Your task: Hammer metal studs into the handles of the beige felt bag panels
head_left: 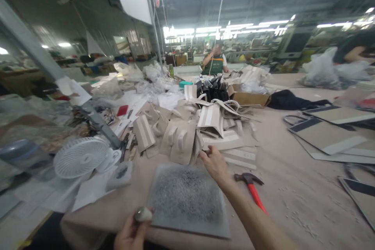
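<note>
The cylinder [143,214] in my left hand [131,234], by the near edge of the surface [275,156], has a smooth, shiny end like metal; the slab [187,199] along that edge looks matt, speckled and rough mid-face, smoother towards its corners; past the slab's far edge, the bag pieces [183,140] look like matt cloth; by its far right corner, the hammer [252,185] shows a dark metal head and a smooth red handle; the surface's own covering looks matt.
</note>
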`<state>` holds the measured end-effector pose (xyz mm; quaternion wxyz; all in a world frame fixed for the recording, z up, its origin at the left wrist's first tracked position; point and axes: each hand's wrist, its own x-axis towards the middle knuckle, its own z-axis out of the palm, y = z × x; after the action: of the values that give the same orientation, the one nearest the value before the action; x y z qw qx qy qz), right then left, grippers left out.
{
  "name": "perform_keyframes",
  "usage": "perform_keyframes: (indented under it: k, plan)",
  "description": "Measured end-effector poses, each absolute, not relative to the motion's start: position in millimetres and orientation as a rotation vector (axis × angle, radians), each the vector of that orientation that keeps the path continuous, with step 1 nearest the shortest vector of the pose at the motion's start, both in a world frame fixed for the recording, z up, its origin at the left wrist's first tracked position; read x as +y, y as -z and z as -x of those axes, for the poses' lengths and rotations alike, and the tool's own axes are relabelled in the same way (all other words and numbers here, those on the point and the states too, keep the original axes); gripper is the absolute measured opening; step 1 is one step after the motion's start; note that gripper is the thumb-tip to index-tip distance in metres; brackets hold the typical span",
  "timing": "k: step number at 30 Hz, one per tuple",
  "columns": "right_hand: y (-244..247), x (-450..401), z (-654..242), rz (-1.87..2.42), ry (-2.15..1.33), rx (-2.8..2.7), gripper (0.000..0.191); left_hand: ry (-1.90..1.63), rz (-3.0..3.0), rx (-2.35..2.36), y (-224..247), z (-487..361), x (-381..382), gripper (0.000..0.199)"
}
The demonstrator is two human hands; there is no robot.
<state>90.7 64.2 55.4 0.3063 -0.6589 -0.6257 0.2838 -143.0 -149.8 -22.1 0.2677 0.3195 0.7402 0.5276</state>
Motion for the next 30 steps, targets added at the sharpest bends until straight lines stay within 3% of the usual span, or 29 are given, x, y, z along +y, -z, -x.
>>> perform_keyframes:
  k: [8, 12, 16, 19, 24, 30]
  plan:
    - [-95, 111, -80, 1.707, -0.763, -1.748, 0.025, -1.388, -1.018, 1.575, 50, 85, -69, 0.061]
    - [-107, 66, -110, 1.631, -0.775, -1.754, 0.028, -1.357, -1.036, 1.491, 57, 94, -75, 0.057]
    - [-79, -19, -148, 1.605, -0.828, -1.640, 0.033, -1.358, -1.045, 1.496, 52, 96, -81, 0.051]
    - [-50, -76, -171, 1.591, -0.622, -1.597, 0.037, -1.368, -1.032, 1.506, 51, 94, -80, 0.048]
    - [-39, -115, -187, 1.326, -0.025, -1.898, 0.014, -1.351, -1.059, 1.496, 52, 97, -79, 0.043]
    - [-9, -142, -164, 1.355, 0.258, -2.198, 0.022, -1.355, -0.991, 1.525, 47, 98, -79, 0.043]
